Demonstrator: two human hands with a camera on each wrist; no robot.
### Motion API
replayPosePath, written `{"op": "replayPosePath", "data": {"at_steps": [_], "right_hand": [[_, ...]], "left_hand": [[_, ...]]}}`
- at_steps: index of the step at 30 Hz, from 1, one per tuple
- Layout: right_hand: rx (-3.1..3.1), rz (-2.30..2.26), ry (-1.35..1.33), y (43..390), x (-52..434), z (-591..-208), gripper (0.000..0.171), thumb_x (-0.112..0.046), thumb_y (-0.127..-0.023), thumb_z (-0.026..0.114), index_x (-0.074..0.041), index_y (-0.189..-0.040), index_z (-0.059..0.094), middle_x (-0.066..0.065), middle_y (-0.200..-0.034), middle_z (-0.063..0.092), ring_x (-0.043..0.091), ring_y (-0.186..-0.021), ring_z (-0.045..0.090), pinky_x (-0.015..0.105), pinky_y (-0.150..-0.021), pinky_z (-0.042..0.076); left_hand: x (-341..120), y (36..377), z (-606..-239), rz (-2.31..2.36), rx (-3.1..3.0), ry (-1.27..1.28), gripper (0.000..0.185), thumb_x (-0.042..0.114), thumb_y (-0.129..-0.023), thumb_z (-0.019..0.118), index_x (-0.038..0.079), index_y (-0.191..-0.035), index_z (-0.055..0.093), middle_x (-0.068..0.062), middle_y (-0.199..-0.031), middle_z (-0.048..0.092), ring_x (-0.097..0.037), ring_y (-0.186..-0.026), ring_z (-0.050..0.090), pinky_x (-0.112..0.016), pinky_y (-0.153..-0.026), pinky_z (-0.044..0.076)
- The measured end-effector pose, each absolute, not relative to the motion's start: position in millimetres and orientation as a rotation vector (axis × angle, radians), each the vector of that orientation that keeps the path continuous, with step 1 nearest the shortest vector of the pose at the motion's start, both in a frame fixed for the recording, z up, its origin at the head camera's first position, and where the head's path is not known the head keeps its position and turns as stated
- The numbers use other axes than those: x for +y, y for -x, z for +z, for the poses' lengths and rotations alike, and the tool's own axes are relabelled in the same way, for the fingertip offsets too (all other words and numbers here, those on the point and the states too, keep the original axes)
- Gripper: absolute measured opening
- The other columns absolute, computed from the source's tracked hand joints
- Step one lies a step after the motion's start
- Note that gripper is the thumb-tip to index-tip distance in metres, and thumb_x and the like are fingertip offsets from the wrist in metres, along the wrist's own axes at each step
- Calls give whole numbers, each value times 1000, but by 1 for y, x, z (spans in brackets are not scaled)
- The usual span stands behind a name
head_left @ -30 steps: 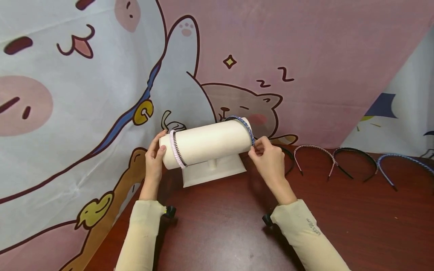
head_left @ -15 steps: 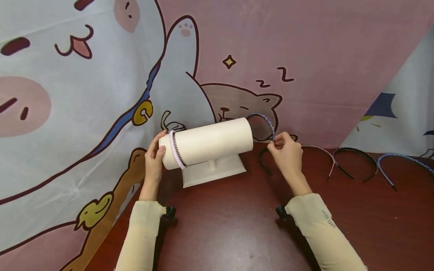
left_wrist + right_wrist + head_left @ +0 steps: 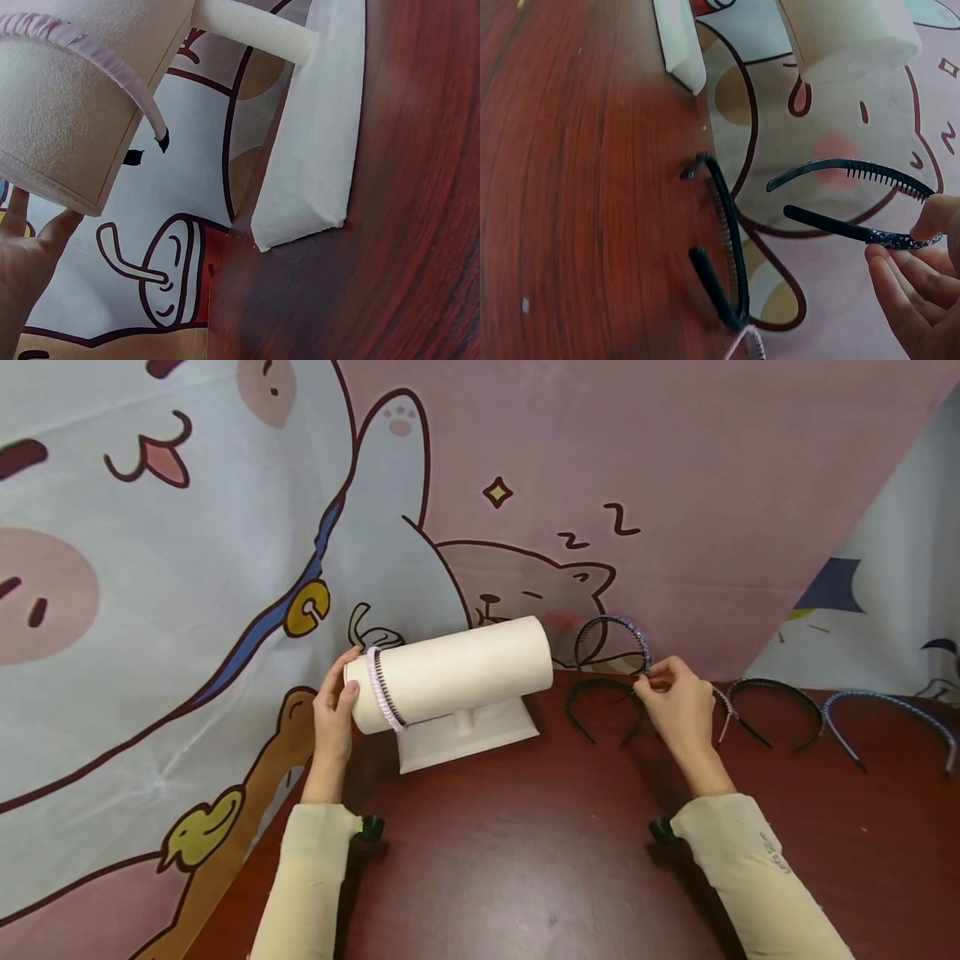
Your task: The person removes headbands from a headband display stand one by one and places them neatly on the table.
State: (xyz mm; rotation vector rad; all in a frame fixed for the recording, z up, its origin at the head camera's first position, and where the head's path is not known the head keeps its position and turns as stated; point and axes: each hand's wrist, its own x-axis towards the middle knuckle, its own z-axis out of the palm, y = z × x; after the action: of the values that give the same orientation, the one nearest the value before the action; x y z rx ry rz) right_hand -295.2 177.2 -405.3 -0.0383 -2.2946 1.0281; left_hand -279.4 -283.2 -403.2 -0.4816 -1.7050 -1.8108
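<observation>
A cream, roll-shaped headband stand (image 3: 465,668) stands on the table, its roll raised on a short post above a flat base. My left hand (image 3: 332,727) grips the roll's left end, thumb in front and fingers reaching behind. Close to that end, a lilac wrapped headband (image 3: 380,692) with a toothed inner side sits around the roll. Right of the stand, my right hand (image 3: 681,708) pinches one arm of a blue glittery headband (image 3: 891,238) between thumb and fingers. It is held in the air, apart from the roll, its dark tips pointing toward the stand in the right wrist view.
A black headband (image 3: 600,682) lies on the red-brown table (image 3: 525,852) below the held one. Farther right are a pink headband (image 3: 726,714), another black headband (image 3: 780,685) and a blue headband (image 3: 892,697). A cartoon cloth (image 3: 675,485) hangs behind.
My right hand has drawn the blue glittery headband off the roll's right end and carried it to the right. My left hand has stayed at the left end, and the lilac headband remains around the roll.
</observation>
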Motion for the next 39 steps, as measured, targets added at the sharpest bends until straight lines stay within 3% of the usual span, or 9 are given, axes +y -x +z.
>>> {"op": "replayPosePath", "data": {"at_steps": [5, 12, 27, 34, 39], "right_hand": [[-2340, 1019, 93, 289, 189, -406, 18, -20, -87, 68, -5, -97, 67, 14, -91, 78, -31, -60, 38, 42, -77, 53], [-2367, 1042, 115, 282, 201, -409, 21, -21, -87, 68, -4, -99, 66, 17, -94, 77, -32, -60, 37, 51, -87, 51], [-2418, 992, 104, 270, 216, -413, 20, -25, -87, 68, -7, -96, 67, 15, -92, 77, -33, -61, 35, 48, -84, 47], [-2447, 971, 93, 264, 225, -413, 20, -25, -87, 70, -8, -96, 69, 14, -92, 78, -33, -61, 37, 22, -71, 41], [-2466, 968, 95, 258, 234, -414, 19, -24, -87, 70, -8, -96, 69, 16, -93, 77, -33, -61, 38, 21, -69, 39]], "left_hand": [[-283, 279, -403, -1808, -1703, 484, 47, 12, -94, 52, 3, -140, 55, -4, -144, 57, -19, -139, 45, -23, -113, 34], [-282, 277, -402, -1821, -1703, 474, 47, 14, -95, 53, 2, -141, 54, -8, -146, 55, -18, -138, 45, -22, -110, 36], [-282, 278, -402, -1818, -1693, 490, 47, 14, -96, 54, 2, -141, 54, -7, -145, 56, -18, -137, 46, -23, -111, 36], [-283, 278, -403, -1831, -1684, 490, 47, 13, -96, 53, 1, -141, 53, -10, -146, 55, -17, -137, 46, -22, -110, 37], [-283, 279, -404, -1831, -1683, 493, 47, 12, -95, 52, 0, -141, 53, -11, -146, 54, -18, -138, 46, -23, -111, 36]]}}
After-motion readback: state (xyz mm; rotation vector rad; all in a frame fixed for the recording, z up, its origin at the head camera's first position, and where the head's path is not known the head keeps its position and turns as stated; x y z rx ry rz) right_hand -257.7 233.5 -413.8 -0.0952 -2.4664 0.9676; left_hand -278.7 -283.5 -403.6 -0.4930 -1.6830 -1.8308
